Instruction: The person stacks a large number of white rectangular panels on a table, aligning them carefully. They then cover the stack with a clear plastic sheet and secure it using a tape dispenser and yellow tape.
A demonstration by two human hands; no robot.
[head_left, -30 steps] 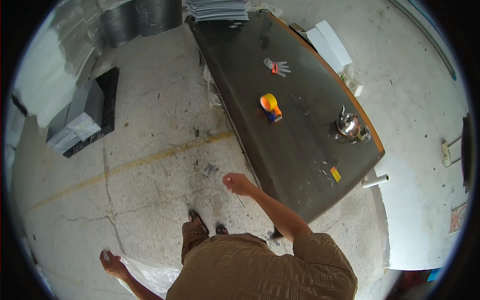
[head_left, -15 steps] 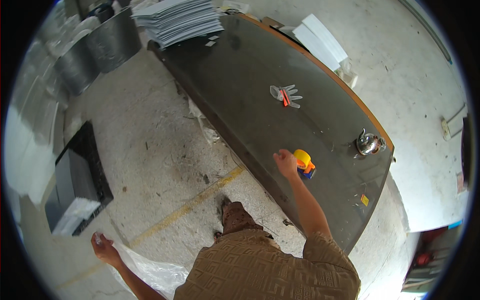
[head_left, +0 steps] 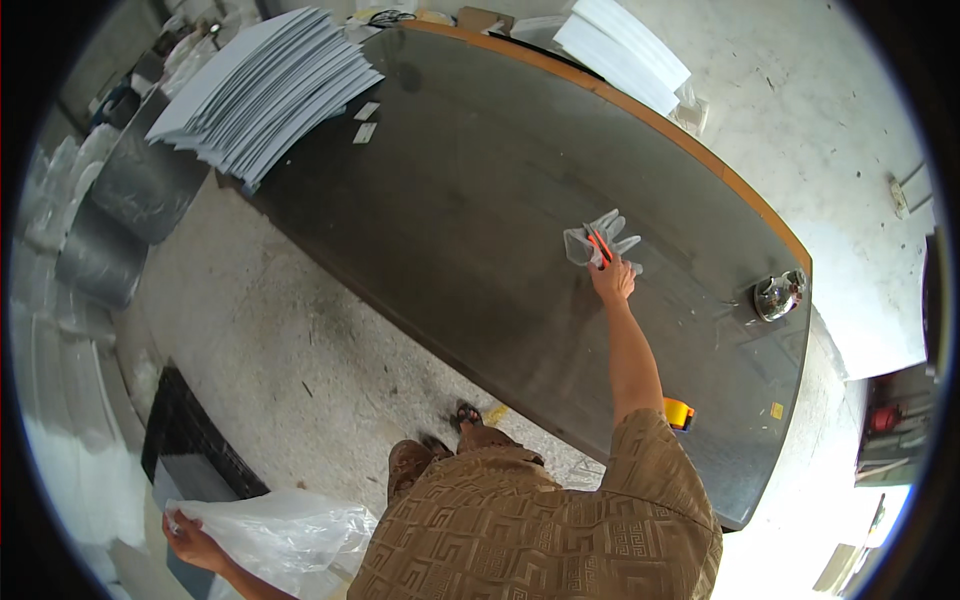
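My right hand [head_left: 615, 282] reaches across the dark tabletop [head_left: 480, 190]. Its fingertips are closed at the near end of an orange-red utility knife [head_left: 600, 250], which lies over a pale, translucent glove [head_left: 577, 246]. The glove's fingers spread out beyond and to the right of the knife. Low at the left, my left hand [head_left: 193, 541] pinches the edge of a clear plastic bag [head_left: 290, 530], which hangs loosely toward my body. Beside my right upper arm a yellow tape roll in a dispenser [head_left: 678, 413] sits on the table, partly covered by my sleeve.
A tall stack of grey-white sheets [head_left: 270, 90] stands at the table's far left end, with small white cards [head_left: 364, 133] near it. A shiny metal teapot [head_left: 775, 297] is at the right edge. White foam pieces [head_left: 620, 55] lie beyond the far edge. A black tray [head_left: 205, 440] is on the floor.
My right hand has moved from beside the tape dispenser to the utility knife on the glove and closed on it. My left hand still holds the bag, now spread wider. The view has shifted.
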